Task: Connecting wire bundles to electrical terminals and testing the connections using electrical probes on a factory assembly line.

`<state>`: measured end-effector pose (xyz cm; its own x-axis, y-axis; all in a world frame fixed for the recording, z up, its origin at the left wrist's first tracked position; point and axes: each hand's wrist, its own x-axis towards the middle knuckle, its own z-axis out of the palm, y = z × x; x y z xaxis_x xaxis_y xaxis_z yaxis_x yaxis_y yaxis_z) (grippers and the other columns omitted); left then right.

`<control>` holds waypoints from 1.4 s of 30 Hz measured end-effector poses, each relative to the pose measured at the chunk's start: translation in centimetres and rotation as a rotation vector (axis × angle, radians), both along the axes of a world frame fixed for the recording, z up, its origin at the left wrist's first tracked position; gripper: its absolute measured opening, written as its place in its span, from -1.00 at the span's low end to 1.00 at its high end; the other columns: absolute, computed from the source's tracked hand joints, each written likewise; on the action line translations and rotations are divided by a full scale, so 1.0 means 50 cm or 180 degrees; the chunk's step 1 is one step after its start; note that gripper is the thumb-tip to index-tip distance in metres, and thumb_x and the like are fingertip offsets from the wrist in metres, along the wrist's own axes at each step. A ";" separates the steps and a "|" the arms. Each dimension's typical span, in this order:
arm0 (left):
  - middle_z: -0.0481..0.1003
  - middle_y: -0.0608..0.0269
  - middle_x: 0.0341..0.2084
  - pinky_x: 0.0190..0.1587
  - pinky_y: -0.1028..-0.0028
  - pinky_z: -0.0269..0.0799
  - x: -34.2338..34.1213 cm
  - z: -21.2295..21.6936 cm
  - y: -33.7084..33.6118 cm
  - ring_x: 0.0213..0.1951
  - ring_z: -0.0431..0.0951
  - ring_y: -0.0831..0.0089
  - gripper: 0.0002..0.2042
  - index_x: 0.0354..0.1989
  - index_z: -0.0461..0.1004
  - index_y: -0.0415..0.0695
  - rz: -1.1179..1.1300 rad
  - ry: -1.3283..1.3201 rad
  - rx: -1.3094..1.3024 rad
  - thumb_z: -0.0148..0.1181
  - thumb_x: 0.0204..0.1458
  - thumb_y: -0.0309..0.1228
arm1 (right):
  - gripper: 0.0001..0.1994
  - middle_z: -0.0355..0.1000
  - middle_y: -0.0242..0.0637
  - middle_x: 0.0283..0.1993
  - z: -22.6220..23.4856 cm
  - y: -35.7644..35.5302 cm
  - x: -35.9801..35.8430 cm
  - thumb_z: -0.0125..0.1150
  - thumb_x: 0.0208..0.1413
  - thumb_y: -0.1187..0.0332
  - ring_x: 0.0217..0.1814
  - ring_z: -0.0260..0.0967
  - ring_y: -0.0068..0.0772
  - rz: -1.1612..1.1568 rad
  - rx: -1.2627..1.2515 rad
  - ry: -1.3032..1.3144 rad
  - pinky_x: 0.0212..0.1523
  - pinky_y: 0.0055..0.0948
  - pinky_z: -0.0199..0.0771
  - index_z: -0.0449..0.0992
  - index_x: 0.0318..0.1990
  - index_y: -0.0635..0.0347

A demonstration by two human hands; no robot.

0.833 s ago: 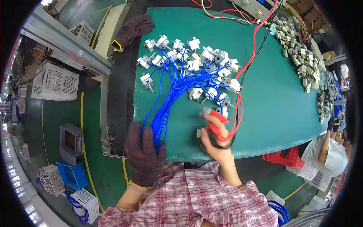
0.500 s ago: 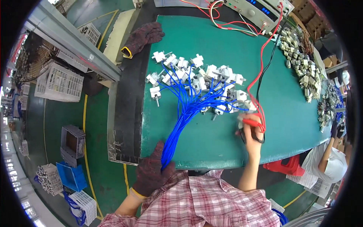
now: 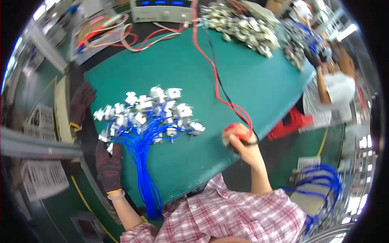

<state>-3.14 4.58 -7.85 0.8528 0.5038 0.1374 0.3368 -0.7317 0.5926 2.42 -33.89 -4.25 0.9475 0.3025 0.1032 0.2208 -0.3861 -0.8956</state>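
My left hand (image 3: 108, 168), in a dark knitted glove with a yellow cuff, is at the left edge of the green mat. A small white component (image 3: 110, 149) sits pinched between its thumb and fingers. Beside it, a bundle of blue wires (image 3: 144, 174) fans out to a pile of white components with metal shafts (image 3: 139, 117). The lower end of the bundle hangs over the table's near edge. My bare right hand (image 3: 243, 141) closes round a red test clip (image 3: 239, 130); red and black leads run from it. Blur hides the clip's tip.
A bench power supply (image 3: 162, 12) with a lit display stands at the far edge. Another pile of white components (image 3: 243, 28) lies at the far right. An empty dark glove (image 3: 82, 103) rests at the left edge. A co-worker (image 3: 330, 91) sits at the right, near a red stool (image 3: 289, 123).
The view has swung to the right. My left hand has let go of the blue wire bundle and moved up to a white component. My right hand with the clip has drawn away from the pile.
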 end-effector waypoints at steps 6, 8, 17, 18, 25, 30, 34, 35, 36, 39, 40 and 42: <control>0.46 -0.05 -0.27 -0.11 0.20 0.37 0.014 -0.042 -0.021 -0.19 0.47 0.00 -0.66 -0.12 0.41 -0.20 -0.0315 -0.0431 0.0774 0.20 0.01 -0.25 | -0.93 0.39 -0.46 -0.43 -0.034 -0.053 -0.009 0.17 0.15 0.42 -0.40 0.34 -0.70 -0.1138 0.0478 0.0869 -0.48 -0.66 0.36 0.45 -0.31 0.21; 0.45 -0.03 -0.30 -0.13 0.19 0.37 -0.008 -0.021 -0.032 -0.20 0.47 0.02 -0.67 -0.15 0.41 -0.19 -0.0124 -0.0533 0.1054 0.21 0.00 -0.25 | -0.90 0.34 -0.47 -0.41 -0.034 -0.027 -0.007 0.17 0.12 0.49 -0.42 0.29 -0.71 -0.0787 -0.0072 0.0181 -0.42 -0.70 0.30 0.42 -0.22 0.21; 0.46 0.03 -0.19 -0.04 0.25 0.37 -0.011 -0.044 0.000 -0.13 0.47 0.12 -0.56 -0.08 0.43 -0.19 0.0283 -0.0370 0.0427 0.30 -0.05 -0.18 | -0.76 0.30 -0.41 -0.32 -0.072 -0.050 0.009 0.11 0.15 0.53 -0.38 0.37 -0.62 -0.0604 -0.0140 0.0531 -0.42 -0.55 0.52 0.32 -0.03 0.21; 0.46 0.02 -0.14 -0.01 0.27 0.36 0.001 -0.046 0.004 -0.09 0.47 0.17 -0.54 -0.02 0.41 -0.19 0.0306 -0.0736 0.0508 0.28 -0.03 -0.17 | -0.74 0.31 -0.39 -0.31 -0.072 -0.051 0.002 0.10 0.15 0.55 -0.33 0.38 -0.61 -0.0533 -0.0012 0.0542 -0.40 -0.54 0.52 0.30 -0.02 0.21; 0.45 0.02 -0.07 0.04 0.37 0.34 0.096 0.041 0.110 -0.03 0.45 0.29 -0.51 0.09 0.34 -0.21 -0.0892 0.0618 -0.0550 0.20 0.06 -0.17 | -0.73 0.36 -0.25 -0.18 -0.090 -0.049 -0.031 0.01 0.17 0.59 -0.20 0.40 -0.52 -0.0694 0.0471 0.0229 -0.26 -0.50 0.55 0.29 0.03 0.28; 0.49 -0.10 -0.16 -0.06 0.27 0.39 0.157 0.029 0.158 -0.10 0.51 0.12 -0.52 -0.01 0.44 -0.19 -0.1310 0.1018 0.0391 0.18 -0.08 -0.16 | -0.74 0.39 -0.27 -0.24 -0.066 -0.053 -0.018 0.05 0.18 0.55 -0.29 0.41 -0.55 -0.0944 0.0955 0.0088 -0.30 -0.51 0.53 0.34 0.02 0.26; 0.49 -0.19 -0.21 -0.10 0.17 0.38 0.203 0.051 0.133 -0.13 0.50 -0.01 -0.50 -0.11 0.47 -0.28 -0.1642 0.1334 0.0631 0.11 -0.09 -0.09 | -0.72 0.37 -0.33 -0.26 -0.110 -0.069 -0.021 0.10 0.15 0.53 -0.31 0.40 -0.58 -0.0969 0.0075 -0.0080 -0.35 -0.51 0.51 0.33 0.02 0.21; 0.49 -0.22 -0.24 -0.11 0.15 0.38 0.184 0.071 0.121 -0.15 0.50 -0.04 -0.49 -0.14 0.47 -0.30 -0.1595 0.1406 0.0631 0.09 -0.10 -0.07 | -0.70 0.36 -0.35 -0.24 -0.118 -0.060 -0.017 0.12 0.14 0.52 -0.32 0.40 -0.59 -0.0893 -0.0181 -0.0253 -0.35 -0.51 0.51 0.32 0.03 0.19; 0.49 -0.22 -0.27 -0.14 0.13 0.36 0.178 0.107 0.080 -0.18 0.50 -0.05 -0.52 -0.23 0.48 -0.32 -0.1374 0.1491 0.0701 0.12 -0.16 -0.10 | -0.69 0.35 -0.35 -0.21 -0.126 -0.063 -0.012 0.14 0.12 0.52 -0.28 0.39 -0.59 -0.0952 -0.0105 -0.0123 -0.31 -0.51 0.50 0.31 0.03 0.20; 0.48 -0.18 -0.37 -0.16 0.17 0.36 0.138 0.119 0.077 -0.24 0.48 -0.08 -0.63 -0.26 0.44 -0.31 -0.1281 0.0683 0.0862 0.13 -0.18 -0.27 | -0.69 0.33 -0.27 -0.13 -0.129 -0.056 -0.008 0.19 0.06 0.51 -0.16 0.38 -0.52 -0.0908 0.0312 -0.0276 -0.27 -0.47 0.49 0.32 -0.03 0.24; 0.48 -0.15 -0.32 -0.15 0.19 0.36 0.128 0.093 0.112 -0.21 0.48 -0.07 -0.65 -0.23 0.45 -0.27 -0.1301 0.0355 0.1209 0.15 -0.17 -0.30 | -0.68 0.33 -0.27 -0.12 -0.127 -0.059 -0.012 0.19 0.05 0.51 -0.16 0.38 -0.51 -0.0988 0.0428 -0.0244 -0.25 -0.47 0.50 0.32 -0.03 0.24; 0.47 -0.11 -0.24 -0.13 0.20 0.37 0.097 0.124 0.075 -0.18 0.48 0.00 -0.67 -0.16 0.42 -0.22 -0.1000 0.0201 0.1348 0.16 -0.08 -0.30 | -0.67 0.33 -0.28 -0.10 -0.134 -0.078 -0.020 0.19 0.05 0.51 -0.15 0.39 -0.51 -0.1171 0.0680 -0.0082 -0.20 -0.49 0.50 0.33 -0.01 0.24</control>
